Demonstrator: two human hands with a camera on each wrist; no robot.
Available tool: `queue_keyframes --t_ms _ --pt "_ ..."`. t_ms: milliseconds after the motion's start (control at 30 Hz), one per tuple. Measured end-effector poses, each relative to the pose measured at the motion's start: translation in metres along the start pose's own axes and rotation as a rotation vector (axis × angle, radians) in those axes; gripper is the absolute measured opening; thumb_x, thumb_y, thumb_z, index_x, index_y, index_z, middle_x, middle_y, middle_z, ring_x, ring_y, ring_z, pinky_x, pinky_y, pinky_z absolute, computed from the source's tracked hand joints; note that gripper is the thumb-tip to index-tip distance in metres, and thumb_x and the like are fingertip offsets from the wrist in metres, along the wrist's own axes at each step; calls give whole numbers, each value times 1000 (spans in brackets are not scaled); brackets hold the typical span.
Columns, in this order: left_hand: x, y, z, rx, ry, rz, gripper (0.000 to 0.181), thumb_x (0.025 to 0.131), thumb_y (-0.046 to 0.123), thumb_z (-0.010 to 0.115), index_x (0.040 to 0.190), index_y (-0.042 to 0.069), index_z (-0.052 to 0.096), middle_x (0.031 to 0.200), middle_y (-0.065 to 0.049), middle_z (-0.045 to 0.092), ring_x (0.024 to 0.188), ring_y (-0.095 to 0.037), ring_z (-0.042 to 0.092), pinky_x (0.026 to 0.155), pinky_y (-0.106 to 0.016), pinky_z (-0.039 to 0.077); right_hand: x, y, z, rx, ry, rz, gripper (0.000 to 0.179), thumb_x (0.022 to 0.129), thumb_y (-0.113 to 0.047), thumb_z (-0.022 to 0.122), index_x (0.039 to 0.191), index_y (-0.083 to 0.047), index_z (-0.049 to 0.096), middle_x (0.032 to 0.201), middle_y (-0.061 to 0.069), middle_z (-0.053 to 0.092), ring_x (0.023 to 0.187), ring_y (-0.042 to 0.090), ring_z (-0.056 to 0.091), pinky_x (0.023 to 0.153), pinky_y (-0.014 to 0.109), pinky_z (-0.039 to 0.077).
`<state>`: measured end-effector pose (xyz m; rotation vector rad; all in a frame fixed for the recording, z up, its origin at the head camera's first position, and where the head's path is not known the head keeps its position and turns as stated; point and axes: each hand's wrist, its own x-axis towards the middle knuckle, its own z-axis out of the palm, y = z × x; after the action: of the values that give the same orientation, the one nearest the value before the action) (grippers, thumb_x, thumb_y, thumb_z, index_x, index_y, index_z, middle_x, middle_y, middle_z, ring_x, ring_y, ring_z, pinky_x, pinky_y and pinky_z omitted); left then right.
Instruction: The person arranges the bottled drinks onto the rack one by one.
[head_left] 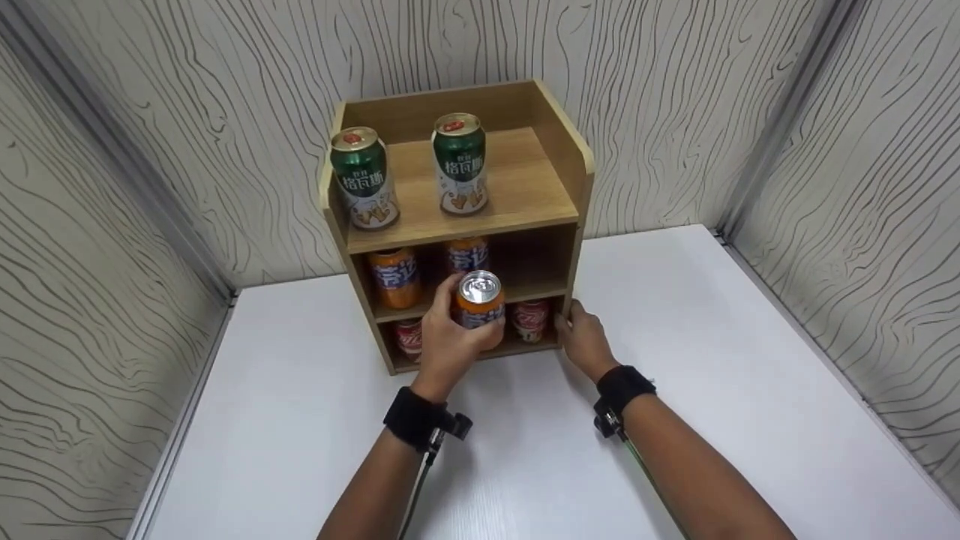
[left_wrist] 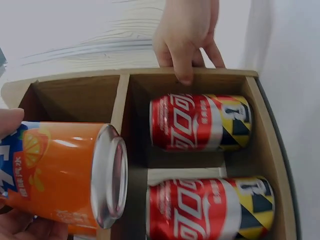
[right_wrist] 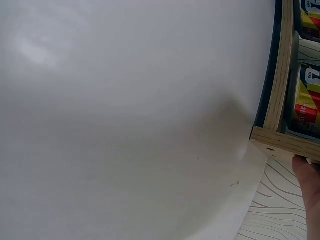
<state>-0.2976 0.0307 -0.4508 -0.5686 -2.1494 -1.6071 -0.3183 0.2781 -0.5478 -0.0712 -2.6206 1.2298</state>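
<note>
My left hand (head_left: 450, 337) grips an orange soda can (head_left: 481, 298) in front of the small wooden shelf (head_left: 570, 259). The can is upright, its silver lid facing up. In the left wrist view the same orange can (left_wrist: 70, 170) shows its silver end close to the shelf. Low on the shelf's right side panel, my right hand (head_left: 589, 341) holds the edge, one digit over the front and the others along the outside. Two more orange cans (head_left: 395, 279) stand on the middle tier. Red cola cans (left_wrist: 200, 122) occupy the bottom tier, partly hidden by my left hand in the head view.
Two green-and-white cans (head_left: 461, 165) stand on the top tier, one at its left end and one near the middle. The shelf stands on a white table (head_left: 292, 420), close to the wood-patterned back wall (head_left: 645, 112). Similar panels rise on both sides.
</note>
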Motion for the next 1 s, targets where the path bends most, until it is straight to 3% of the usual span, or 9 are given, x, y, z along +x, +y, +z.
queue_keyframes --t_ms 233,467,733,1000 --pt "12 12 18 -71 -12 31 75 66 15 88 132 10 52 118 -5 63 102 -18 62 87 -35 51 -1 1 -3 28 10 7 36 102 -20 48 128 4 51 122 23 62 111 32 61 90 44 50" --pt "20 20 33 -78 -41 11 76 66 16 89 132 11 52 116 -4 64 102 -14 62 86 -32 51 -1 -1 2 12 42 -2 31 101 -20 50 121 2 55 117 23 65 106 32 63 88 45 50" --pt "31 29 49 -7 -66 60 79 69 20 88 136 8 48 120 -7 62 105 -14 61 88 -29 50 -2 -3 6 15 23 19 32 101 -21 48 123 2 54 118 20 65 102 28 64 82 43 51" --pt "43 29 67 -6 -70 42 75 71 20 87 135 4 51 116 -7 64 100 -14 62 85 -28 51 -3 -2 4 9 32 8 28 102 -18 48 121 1 54 109 16 68 91 23 65 76 40 52"
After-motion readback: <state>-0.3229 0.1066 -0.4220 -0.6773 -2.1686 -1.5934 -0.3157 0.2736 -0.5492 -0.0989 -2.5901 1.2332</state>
